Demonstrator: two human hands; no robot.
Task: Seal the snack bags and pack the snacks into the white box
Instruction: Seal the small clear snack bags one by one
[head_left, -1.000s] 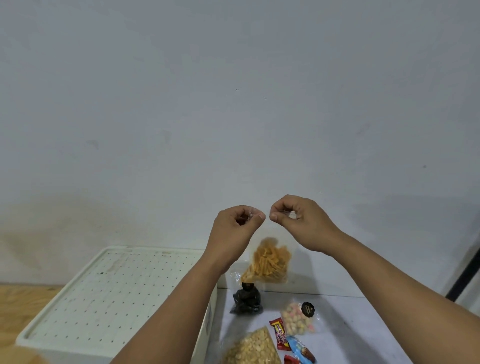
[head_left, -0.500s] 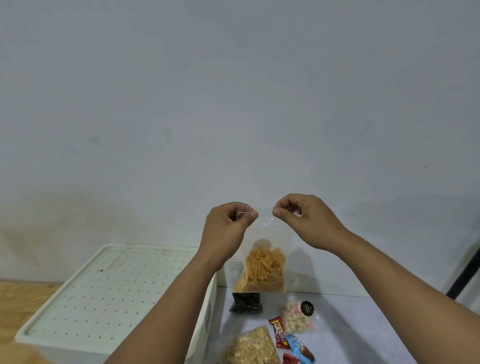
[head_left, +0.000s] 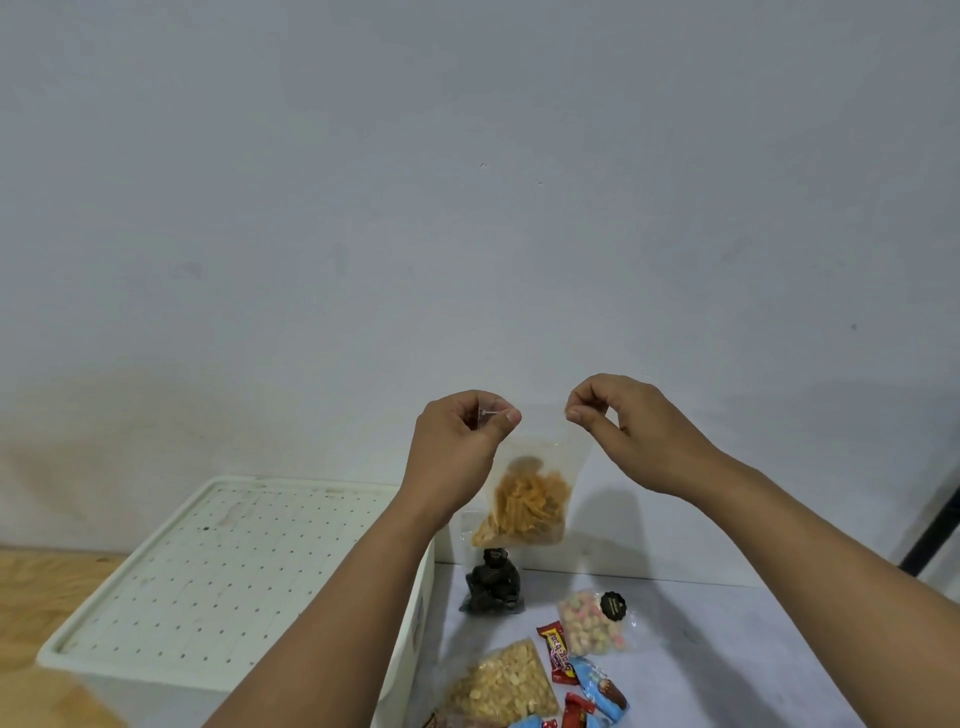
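Plain grey wall (head_left: 467, 208), pale tabletop (head_left: 727, 649), possibly wooden floor (head_left: 47, 582) left.

above hands: open air before bare wall (head_left: 467, 182) | left: white box (head_left: 218, 577), its dotted lid on, barring entry from above | below the held bag: dark snack bag (head_left: 493, 584) | near table: peanut bag (head_left: 501, 686), pastel candy bag (head_left: 592, 621), wrapped bars (head_left: 553, 652) (packed close together) | right table (head_left: 727, 649): bare, passable
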